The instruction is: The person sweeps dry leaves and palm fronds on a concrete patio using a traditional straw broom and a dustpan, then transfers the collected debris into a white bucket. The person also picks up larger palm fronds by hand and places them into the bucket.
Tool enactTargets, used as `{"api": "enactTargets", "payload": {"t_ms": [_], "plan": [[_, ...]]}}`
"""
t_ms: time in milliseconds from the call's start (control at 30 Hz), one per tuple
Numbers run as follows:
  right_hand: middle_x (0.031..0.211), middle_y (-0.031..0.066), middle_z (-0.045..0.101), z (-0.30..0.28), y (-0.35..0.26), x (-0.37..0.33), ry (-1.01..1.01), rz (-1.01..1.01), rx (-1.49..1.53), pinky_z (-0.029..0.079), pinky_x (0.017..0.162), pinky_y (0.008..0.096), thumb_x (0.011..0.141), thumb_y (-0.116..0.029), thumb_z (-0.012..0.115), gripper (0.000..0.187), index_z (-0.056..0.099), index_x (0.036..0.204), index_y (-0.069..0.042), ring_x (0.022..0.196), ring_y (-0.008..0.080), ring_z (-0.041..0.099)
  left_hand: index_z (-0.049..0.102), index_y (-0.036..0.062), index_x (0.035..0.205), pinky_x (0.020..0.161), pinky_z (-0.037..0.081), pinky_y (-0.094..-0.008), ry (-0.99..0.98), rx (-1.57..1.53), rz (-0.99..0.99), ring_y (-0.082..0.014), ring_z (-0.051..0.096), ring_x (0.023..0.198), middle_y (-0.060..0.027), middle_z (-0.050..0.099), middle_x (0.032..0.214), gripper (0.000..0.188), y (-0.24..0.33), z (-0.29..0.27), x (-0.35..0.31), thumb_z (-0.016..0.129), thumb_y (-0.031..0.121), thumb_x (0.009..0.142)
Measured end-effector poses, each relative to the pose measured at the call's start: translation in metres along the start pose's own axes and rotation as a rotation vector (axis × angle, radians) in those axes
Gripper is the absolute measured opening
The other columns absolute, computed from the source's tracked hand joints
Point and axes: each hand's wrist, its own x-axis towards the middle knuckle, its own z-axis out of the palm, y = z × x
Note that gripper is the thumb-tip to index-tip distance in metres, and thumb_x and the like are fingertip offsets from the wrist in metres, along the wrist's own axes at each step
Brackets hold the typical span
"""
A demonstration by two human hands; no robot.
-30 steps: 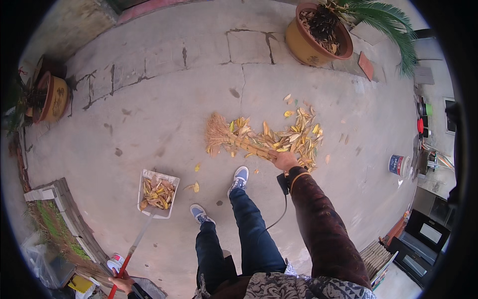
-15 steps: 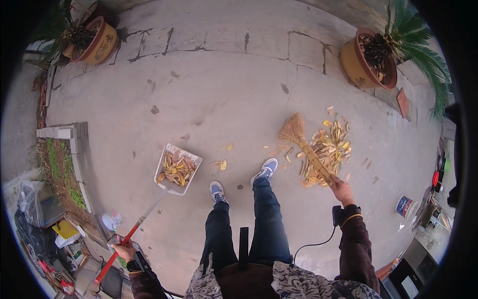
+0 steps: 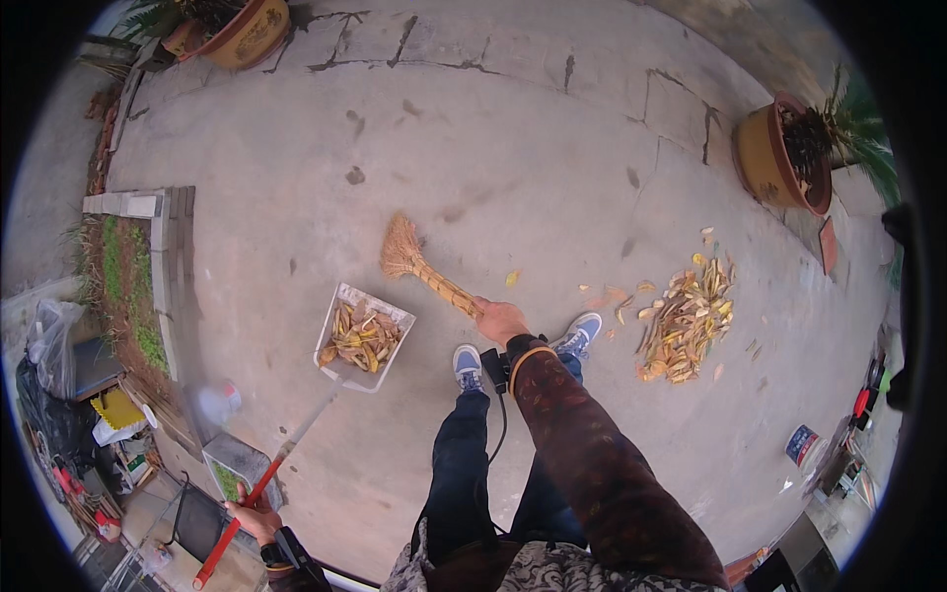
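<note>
Cracked grey concrete paving [image 3: 296,178] is seen from above, with a potted plant [image 3: 789,148] at the right and another pot [image 3: 242,25] at the upper left. A straw broom [image 3: 419,261] is gripped at its handle by the right hand [image 3: 501,321], closed around it, and its bristles are resting on the ground ahead of the feet. A long red-and-grey handle is clasped in the left hand [image 3: 254,518], fingers closed, and leads up to a dustpan [image 3: 363,337] set on the concrete just left of the shoes and already partly filled with dry leaves. A loose pile of yellow leaves [image 3: 686,321] is lying well apart to the right, with a few strays [image 3: 511,279] between it and the broom. For a clean sweep, the bristles would best be kept flat and low and drawn in short strokes, while the dustpan's open lip is held pressed to the ground so that leaves are not pushed underneath it.
</note>
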Motion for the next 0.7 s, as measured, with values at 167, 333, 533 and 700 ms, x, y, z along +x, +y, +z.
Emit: {"api": "enactTargets", "payload": {"t_ms": [167, 333, 533, 700], "plan": [[0.088, 0.0147, 0.064, -0.042, 0.100, -0.088, 0.129, 0.185, -0.087, 0.048, 0.073, 0.0437, 0.086, -0.034, 0.041, 0.032, 0.050, 0.115, -0.023, 0.084, 0.0327, 0.061, 0.039, 0.0146, 0.078, 0.067, 0.051, -0.0292, -0.072, 0.028, -0.037, -0.0185, 0.057, 0.079, -0.0026, 0.062, 0.107, 0.039, -0.001, 0.041, 0.020, 0.034, 0.050, 0.092], [0.088, 0.0159, 0.064, -0.066, 0.182, -0.206, 0.230, 0.443, -0.162, 0.049, 0.073, 0.0433, 0.083, -0.036, 0.050, 0.040, 0.051, 0.121, -0.025, 0.081, 0.0338, 0.062, 0.055, 0.0081, 0.111, 0.073, 0.049, -0.0264, -0.147, 0.039, -0.054, -0.0159, 0.056, 0.081, -0.0002, 0.059, 0.091, 0.055, -0.012, 0.071, 0.026, 0.032, 0.054, 0.091], [0.079, 0.0152, 0.063, -0.059, 0.159, -0.257, 0.213, 0.221, -0.108, 0.049, 0.069, 0.0437, 0.081, -0.034, 0.054, 0.041, 0.049, 0.121, -0.026, 0.075, 0.0329, 0.062, 0.052, 0.0084, 0.093, 0.072, 0.051, -0.0277, -0.185, 0.008, -0.064, -0.0169, 0.057, 0.084, -0.0011, 0.059, 0.111, 0.046, -0.005, 0.076, 0.038, 0.031, 0.050, 0.093], [0.079, 0.0132, 0.061, -0.011, 0.097, -0.149, 0.106, -0.022, -0.194, 0.049, 0.064, 0.0423, 0.082, -0.030, 0.052, 0.038, 0.048, 0.119, -0.022, 0.073, 0.0314, 0.061, 0.054, 0.0029, 0.111, 0.074, 0.052, -0.0265, -0.194, 0.118, 0.008, -0.0205, 0.059, 0.089, -0.0024, 0.059, 0.111, 0.058, 0.011, 0.057, 0.023, 0.026, 0.050, 0.093]]}}
